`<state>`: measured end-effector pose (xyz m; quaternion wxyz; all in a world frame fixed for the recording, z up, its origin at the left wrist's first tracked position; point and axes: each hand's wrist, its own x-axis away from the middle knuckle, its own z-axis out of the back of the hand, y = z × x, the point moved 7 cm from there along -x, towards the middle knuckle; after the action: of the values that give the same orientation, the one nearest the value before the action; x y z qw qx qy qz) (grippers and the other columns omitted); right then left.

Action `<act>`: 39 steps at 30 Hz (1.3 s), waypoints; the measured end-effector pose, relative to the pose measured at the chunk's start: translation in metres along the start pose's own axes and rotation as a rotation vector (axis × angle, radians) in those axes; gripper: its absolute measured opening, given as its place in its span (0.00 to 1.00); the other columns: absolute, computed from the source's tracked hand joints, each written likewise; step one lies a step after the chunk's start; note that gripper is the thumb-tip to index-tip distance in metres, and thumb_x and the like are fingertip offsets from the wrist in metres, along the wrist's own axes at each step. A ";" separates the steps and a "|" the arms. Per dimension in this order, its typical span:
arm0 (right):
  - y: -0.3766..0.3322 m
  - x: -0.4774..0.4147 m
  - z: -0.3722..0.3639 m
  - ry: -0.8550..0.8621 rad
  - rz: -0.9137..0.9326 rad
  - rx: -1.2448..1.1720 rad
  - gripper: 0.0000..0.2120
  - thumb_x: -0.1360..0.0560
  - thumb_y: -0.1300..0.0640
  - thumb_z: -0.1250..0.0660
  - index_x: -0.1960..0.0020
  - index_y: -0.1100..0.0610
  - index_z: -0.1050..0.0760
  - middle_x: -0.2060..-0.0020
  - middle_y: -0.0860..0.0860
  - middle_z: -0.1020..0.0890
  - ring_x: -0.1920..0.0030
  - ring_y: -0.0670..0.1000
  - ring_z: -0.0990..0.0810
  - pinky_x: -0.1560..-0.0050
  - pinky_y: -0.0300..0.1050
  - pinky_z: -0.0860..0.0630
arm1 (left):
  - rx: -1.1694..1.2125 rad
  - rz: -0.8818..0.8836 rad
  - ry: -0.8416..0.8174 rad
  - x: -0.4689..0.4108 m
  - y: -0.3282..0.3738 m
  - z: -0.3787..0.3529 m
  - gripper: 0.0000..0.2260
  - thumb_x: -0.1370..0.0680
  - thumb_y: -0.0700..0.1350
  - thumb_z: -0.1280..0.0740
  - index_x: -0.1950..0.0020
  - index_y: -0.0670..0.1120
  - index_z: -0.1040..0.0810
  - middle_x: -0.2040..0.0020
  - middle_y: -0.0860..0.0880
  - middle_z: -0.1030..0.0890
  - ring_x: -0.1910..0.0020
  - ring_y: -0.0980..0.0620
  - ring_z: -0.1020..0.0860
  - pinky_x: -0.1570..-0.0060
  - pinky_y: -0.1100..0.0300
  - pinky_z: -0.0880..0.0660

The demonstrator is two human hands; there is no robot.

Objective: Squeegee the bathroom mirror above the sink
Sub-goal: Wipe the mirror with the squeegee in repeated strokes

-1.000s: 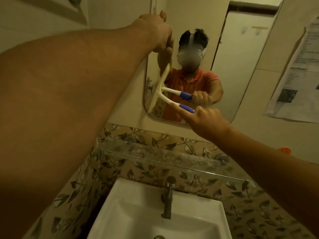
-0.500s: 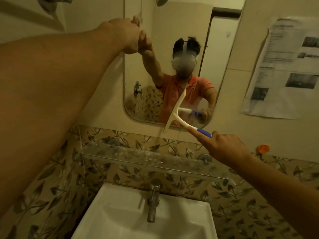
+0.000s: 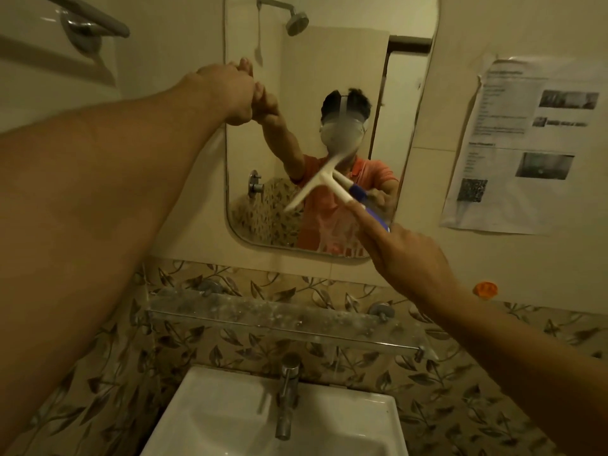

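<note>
The mirror [image 3: 335,70] hangs on the wall above the white sink [image 3: 217,409]. My right hand [image 3: 411,258] grips the blue handle of a white T-shaped squeegee [image 3: 324,181], index finger stretched along the shaft. Its blade lies tilted against the glass in the mirror's lower middle and is blurred by motion. My left hand [image 3: 230,90] is curled at the mirror's left edge, holding it, with the fingers meeting their reflection. The mirror reflects a person in an orange shirt and a shower head.
A cloudy glass shelf [image 3: 263,315] runs between mirror and sink, above a metal faucet [image 3: 287,399]. Printed paper sheets [image 3: 519,143] hang on the wall to the right, with a small orange object [image 3: 486,290] below them. A towel bar [image 3: 88,23] sits at the upper left.
The squeegee swept down to the mirror's bottom edge, then rose toward the middle right and tilted. My left hand stayed at the mirror's left edge.
</note>
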<state>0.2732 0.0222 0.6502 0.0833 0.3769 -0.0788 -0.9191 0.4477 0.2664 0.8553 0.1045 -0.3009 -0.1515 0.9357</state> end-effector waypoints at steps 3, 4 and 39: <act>-0.012 -0.039 0.019 0.106 -0.052 -0.023 0.27 0.14 0.44 0.51 0.17 0.43 0.54 0.63 0.55 0.26 0.77 0.44 0.34 0.80 0.36 0.37 | -0.012 -0.026 -0.003 0.001 0.001 -0.002 0.27 0.19 0.43 0.37 0.20 0.47 0.39 0.19 0.40 0.47 0.26 0.36 0.36 0.30 0.40 0.31; -0.016 -0.044 0.021 0.126 -0.079 -0.046 0.28 0.14 0.46 0.49 0.17 0.44 0.53 0.59 0.58 0.23 0.77 0.45 0.33 0.81 0.39 0.34 | -0.007 -0.024 0.001 -0.001 -0.001 -0.002 0.28 0.19 0.43 0.36 0.19 0.47 0.39 0.18 0.41 0.48 0.25 0.36 0.36 0.30 0.40 0.32; -0.083 0.057 -0.052 0.128 -0.620 -0.273 0.30 0.16 0.44 0.52 0.19 0.37 0.64 0.74 0.49 0.27 0.77 0.48 0.29 0.79 0.42 0.33 | 0.071 -0.114 0.213 0.013 0.005 -0.008 0.41 0.26 0.63 0.30 0.21 0.45 0.39 0.18 0.39 0.50 0.21 0.37 0.45 0.34 0.40 0.30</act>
<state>0.2620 0.0870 0.5578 -0.1457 0.4251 0.1684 -0.8773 0.4416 0.2670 0.8401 0.1836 -0.3856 -0.1233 0.8958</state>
